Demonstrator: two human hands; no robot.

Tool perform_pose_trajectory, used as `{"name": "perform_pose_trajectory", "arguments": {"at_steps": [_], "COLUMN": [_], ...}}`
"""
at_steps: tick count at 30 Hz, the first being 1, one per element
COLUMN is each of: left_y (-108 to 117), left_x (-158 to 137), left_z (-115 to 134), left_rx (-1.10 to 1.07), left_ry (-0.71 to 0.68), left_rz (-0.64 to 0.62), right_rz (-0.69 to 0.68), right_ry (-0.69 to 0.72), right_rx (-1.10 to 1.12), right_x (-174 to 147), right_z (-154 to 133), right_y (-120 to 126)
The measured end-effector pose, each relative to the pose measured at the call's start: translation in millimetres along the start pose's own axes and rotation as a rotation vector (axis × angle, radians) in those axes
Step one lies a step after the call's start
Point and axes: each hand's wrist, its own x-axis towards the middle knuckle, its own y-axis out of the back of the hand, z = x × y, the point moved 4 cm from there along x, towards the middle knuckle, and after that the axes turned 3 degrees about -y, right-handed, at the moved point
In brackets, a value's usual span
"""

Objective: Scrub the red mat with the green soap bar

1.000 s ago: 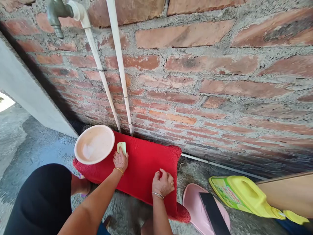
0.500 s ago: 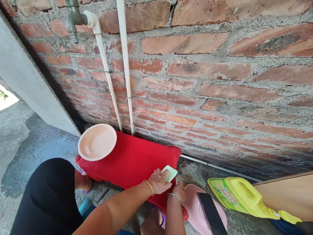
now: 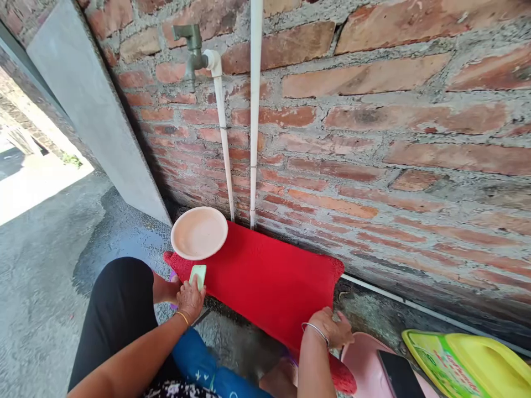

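My left hand (image 3: 191, 301) is closed on a pale green flat block with rounded corners (image 3: 198, 274); its underside is hidden. It holds the block over the near left edge of a red towel-like cloth (image 3: 265, 276), just below a pale pink basin (image 3: 199, 235). The basin rests on the cloth's left end, with what looks like shallow water inside. At the cloth's right end is my right hand (image 3: 332, 327), its thumb apart from the other fingers and nothing visible in it. Whether its fingertips touch the cloth is hard to see.
A pink plastic piece (image 3: 360, 359) with a dark flat object (image 3: 400, 375) on it lies at the right, beside a yellow detergent jug (image 3: 477, 365). Behind stand a brick wall, white pipes (image 3: 256, 110) and a tap (image 3: 193, 55). A grey slab (image 3: 99, 110) leans at left.
My left hand has carried the green block from the cloth's right end to its left, near the basin. The right hand's thumb now stands apart. The view has swung left.
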Motion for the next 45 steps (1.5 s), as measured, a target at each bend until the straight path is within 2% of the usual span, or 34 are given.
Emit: {"name": "perform_pose_trajectory", "arguments": {"at_steps": [3, 6, 8, 9, 13, 14, 16, 20, 22, 24, 26, 28, 30, 32, 35, 38, 40, 45], "left_y": [-7.2, -12.5, -17.6, -20.3, -24.8, -24.3, -21.3, -10.7, -8.6, -11.3, -17.4, -23.5, -26.6, -25.0, -17.0, -12.6, -15.9, -31.6], "left_x": [3.6, 6.7, 3.6, 0.2, -19.5, -22.0, -19.0, 3.9, 10.7, 8.1, -3.3, -17.8, -25.8, -21.0, -0.8, 10.4, 4.7, -34.3], "left_z": [-14.3, -12.6, -5.0, 1.3, 29.1, 30.6, 24.0, 3.1, 4.8, 17.8, 38.0, 57.0, 63.3, 55.1, 34.7, 32.2, 44.0, 80.8], "left_rx": [-0.014, -0.038, -0.052, -0.057, -0.076, -0.077, -0.078, -0.097, -0.113, -0.123, -0.133, -0.155, -0.167, -0.157, -0.122, -0.103, -0.098, -0.121], "left_ry": [0.176, 0.234, 0.217, 0.162, -0.238, -0.276, -0.213, 0.049, 0.097, 0.059, -0.082, -0.281, -0.361, -0.266, -0.022, 0.049, -0.038, -0.523], "left_rz": [0.069, 0.109, 0.084, 0.073, 0.104, 0.109, 0.092, 0.066, 0.065, 0.057, 0.053, 0.053, 0.046, 0.036, 0.024, 0.022, 0.02, 0.014], "right_rz": [0.137, 0.241, 0.239, 0.217, 0.064, 0.018, -0.08, -0.295, -0.391, -0.458, -0.507, -0.56, -0.614, -0.654, -0.674, -0.692, -0.714, -0.755], "right_ry": [-0.066, -0.096, -0.096, -0.089, 0.033, 0.071, 0.14, 0.278, 0.313, 0.296, 0.236, 0.184, 0.179, 0.209, 0.235, 0.255, 0.277, 0.303], "right_rx": [-0.003, 0.018, 0.067, 0.095, 0.143, 0.142, 0.115, 0.035, 0.021, 0.025, 0.041, 0.058, 0.069, 0.072, 0.057, 0.042, 0.042, 0.038], "right_x": [3.8, 4.9, 3.1, 1.3, -9.0, -11.3, -14.0, -15.0, -15.8, -18.1, -22.9, -30.4, -38.7, -45.3, -50.6, -54.7, -58.4, -67.0], "right_z": [-24.6, -53.5, -72.1, -81.1, -118.5, -128.2, -147.2, -177.5, -183.8, -182.8, -177.1, -171.6, -169.8, -171.2, -174.2, -177.8, -181.6, -191.9], "right_y": [0.8, -1.7, -4.9, -6.3, -4.2, -0.7, 9.4, 31.3, 36.0, 34.6, 28.7, 21.7, 17.4, 17.2, 20.6, 22.3, 22.1, 24.4]}}
